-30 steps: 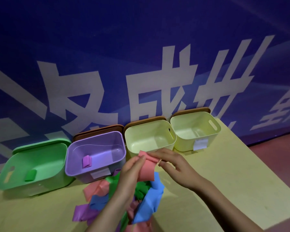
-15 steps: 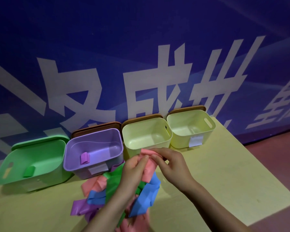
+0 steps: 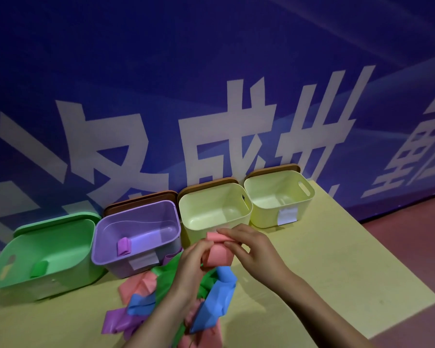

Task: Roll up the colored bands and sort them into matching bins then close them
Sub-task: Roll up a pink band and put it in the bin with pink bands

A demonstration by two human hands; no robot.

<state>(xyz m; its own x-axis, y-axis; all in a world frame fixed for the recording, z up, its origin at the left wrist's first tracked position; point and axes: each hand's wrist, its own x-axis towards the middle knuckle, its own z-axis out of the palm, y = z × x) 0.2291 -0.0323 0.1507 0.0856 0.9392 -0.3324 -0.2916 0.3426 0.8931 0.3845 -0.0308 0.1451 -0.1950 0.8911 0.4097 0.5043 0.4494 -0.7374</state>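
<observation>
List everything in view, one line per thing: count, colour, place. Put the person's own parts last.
green bin: 1, green, far left of the table, tilted, open.
green roll: 1, green, inside the green bin.
purple bin: 1, purple, second from left, open.
purple roll: 1, purple, inside the purple bin.
yellow bins: 2, pale yellow, right half of the row, open, nothing seen inside.
lids: 4, one green and three brown, behind the bins.
loose bands: several, pink, blue, green, purple, piled before the bins.
pink band: 1, pink, held above the pile.
table: 1, yellow.
left hand: grips the pink band.
right hand: pinches its top.
</observation>
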